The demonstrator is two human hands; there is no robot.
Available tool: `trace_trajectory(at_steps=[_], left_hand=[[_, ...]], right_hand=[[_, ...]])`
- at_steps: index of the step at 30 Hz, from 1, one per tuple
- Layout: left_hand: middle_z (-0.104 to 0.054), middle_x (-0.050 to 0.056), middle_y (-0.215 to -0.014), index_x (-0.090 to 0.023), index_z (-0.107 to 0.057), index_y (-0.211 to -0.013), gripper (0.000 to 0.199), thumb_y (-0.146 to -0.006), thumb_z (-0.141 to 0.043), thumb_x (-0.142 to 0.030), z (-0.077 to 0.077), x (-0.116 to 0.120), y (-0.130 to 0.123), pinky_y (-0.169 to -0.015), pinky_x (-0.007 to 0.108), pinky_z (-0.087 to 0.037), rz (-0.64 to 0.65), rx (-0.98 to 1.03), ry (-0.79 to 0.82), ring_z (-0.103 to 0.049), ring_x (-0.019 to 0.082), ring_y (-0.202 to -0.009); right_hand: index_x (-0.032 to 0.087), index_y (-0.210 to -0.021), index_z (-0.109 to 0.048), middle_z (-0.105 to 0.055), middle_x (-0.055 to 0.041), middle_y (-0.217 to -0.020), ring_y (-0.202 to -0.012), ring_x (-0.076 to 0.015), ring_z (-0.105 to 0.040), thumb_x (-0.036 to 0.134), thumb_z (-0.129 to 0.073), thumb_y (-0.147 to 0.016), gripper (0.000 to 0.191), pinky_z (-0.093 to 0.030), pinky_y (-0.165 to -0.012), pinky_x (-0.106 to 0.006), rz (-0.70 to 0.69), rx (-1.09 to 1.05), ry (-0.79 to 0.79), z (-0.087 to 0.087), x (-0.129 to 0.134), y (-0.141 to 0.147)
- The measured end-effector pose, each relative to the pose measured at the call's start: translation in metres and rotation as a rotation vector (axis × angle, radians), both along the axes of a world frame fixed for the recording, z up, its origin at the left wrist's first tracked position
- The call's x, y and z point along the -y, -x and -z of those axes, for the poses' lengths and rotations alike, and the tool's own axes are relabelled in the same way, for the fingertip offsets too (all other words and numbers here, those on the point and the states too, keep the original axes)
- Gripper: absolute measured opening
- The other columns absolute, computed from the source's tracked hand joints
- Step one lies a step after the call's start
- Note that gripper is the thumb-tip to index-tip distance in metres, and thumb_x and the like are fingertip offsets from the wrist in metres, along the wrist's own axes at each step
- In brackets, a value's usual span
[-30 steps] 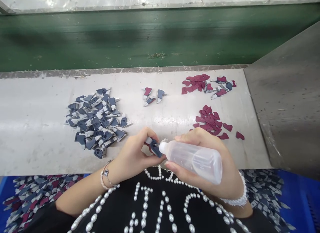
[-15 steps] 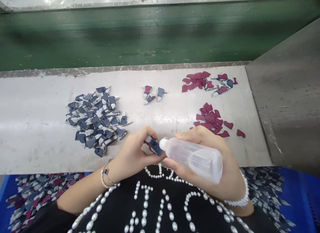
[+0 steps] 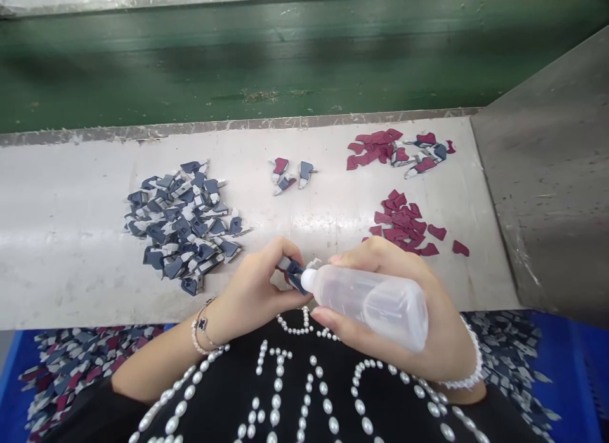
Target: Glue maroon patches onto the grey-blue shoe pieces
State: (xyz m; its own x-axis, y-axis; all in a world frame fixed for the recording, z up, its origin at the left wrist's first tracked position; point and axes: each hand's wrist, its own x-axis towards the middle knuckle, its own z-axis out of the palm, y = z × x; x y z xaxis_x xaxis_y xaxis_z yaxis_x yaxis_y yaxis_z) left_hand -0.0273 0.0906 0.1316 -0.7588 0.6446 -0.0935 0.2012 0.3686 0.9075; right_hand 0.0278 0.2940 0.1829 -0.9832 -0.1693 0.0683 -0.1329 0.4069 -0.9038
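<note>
My left hand pinches a small navy-and-white shoe-upper piece between thumb and fingers. My right hand wraps around a translucent plastic squeeze bottle, whose white nozzle tip meets the piece. Beyond my hands lie a large pile of navy-and-white pieces, several similar pieces with maroon or navy patches, a mixed maroon group, and a pile of loose maroon pieces. The bottle's contents and the nozzle's exact contact are hard to see.
A pale worktable holds the piles, with a green conveyor belt behind it and a grey metal panel at right. Blue crates heaped with pieces sit below the near edge at both sides.
My hands keep the same hold on the piece and bottle. The table and piles sit slightly higher in view, and the bottle lies a little flatter.
</note>
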Motion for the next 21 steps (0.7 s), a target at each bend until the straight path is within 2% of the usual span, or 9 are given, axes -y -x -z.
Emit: trace_trajectory(at_steps=[9,17,21], left_hand=[[-0.064,-0.008,-0.077,-0.024,-0.051,-0.094,0.035,-0.074,-0.078,-0.012,-0.0012,0.0006,-0.0005,-0.059,0.016,-0.048,0.010,0.000,0.013,-0.061,0.008,-0.065],[-0.065,-0.008,-0.077,-0.024,-0.050,-0.092,0.034,-0.075,-0.076,-0.011,-0.0040,-0.0016,-0.0005,-0.058,0.016,-0.049,0.035,0.012,0.011,-0.062,0.007,-0.063],[-0.064,-0.009,-0.077,-0.024,-0.050,-0.093,0.037,-0.074,-0.078,-0.011,-0.0026,-0.0002,-0.0007,-0.059,0.014,-0.049,0.029,0.004,0.008,-0.061,0.006,-0.064]], right_hand=[[0.025,-0.087,-0.053,-0.061,0.0049,-0.076,-0.060,-0.0113,-0.062,0.034,-0.079,-0.082,0.027,-0.049,-0.050,-0.024,-0.003,0.038,-0.003,-0.0006,-0.0022,-0.0015],[0.025,-0.086,-0.053,-0.063,0.0036,-0.073,-0.058,-0.0140,-0.062,0.036,-0.077,-0.082,0.027,-0.049,-0.049,-0.027,0.039,0.100,0.061,-0.0045,-0.0016,-0.0007],[0.025,-0.085,-0.053,-0.063,0.0034,-0.071,-0.056,-0.0145,-0.061,0.036,-0.077,-0.081,0.027,-0.048,-0.048,-0.029,-0.008,0.103,0.020,-0.0051,-0.0024,-0.0012]])
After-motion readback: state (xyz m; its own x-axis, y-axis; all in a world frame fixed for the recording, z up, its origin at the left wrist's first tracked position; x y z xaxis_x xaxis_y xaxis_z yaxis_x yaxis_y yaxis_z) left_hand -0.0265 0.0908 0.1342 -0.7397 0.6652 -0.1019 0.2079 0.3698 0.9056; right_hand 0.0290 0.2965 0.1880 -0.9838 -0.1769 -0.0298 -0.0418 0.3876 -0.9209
